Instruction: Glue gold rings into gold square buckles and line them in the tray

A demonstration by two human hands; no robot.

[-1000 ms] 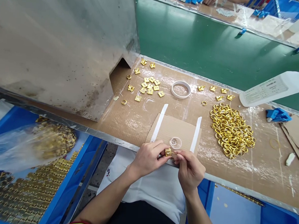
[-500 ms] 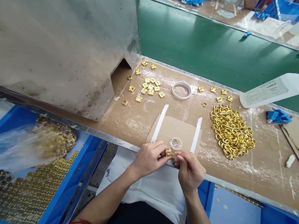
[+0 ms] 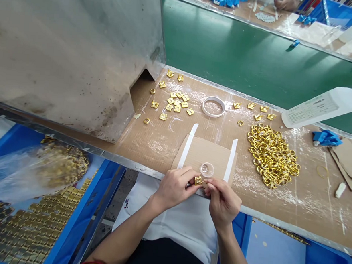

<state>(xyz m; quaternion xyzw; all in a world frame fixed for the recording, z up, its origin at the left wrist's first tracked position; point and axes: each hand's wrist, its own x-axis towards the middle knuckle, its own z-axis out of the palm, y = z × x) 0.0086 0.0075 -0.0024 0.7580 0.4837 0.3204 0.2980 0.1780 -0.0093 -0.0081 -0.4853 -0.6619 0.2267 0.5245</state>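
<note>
Between the thumb and fingers of my left hand (image 3: 173,188) is a small gold ring with a square top (image 3: 198,180). My right hand (image 3: 223,201) pinches a thin stick-like tool (image 3: 205,182), whose tip meets the ring's right side; its far end is hidden in my fingers. Just beyond my fingertips a small clear round dish (image 3: 206,169) sits on a cardboard pad (image 3: 212,152) taped to the bench. Loose square gold pieces (image 3: 177,102) lie farther back on the left. To the right is a heap of gold rings (image 3: 272,155).
A metal housing (image 3: 73,52) blocks the left. A tape roll (image 3: 214,106), a tilted white bottle (image 3: 322,108) and blue clips (image 3: 326,137) stand toward the back. A blue tray (image 3: 91,200) of gold pieces is below left. Beyond the green partition (image 3: 244,52) another person's hands (image 3: 287,2) work.
My right hand has shifted very slightly left, with the tool tip still at the ring. Across the partition, the other person's hands have moved.
</note>
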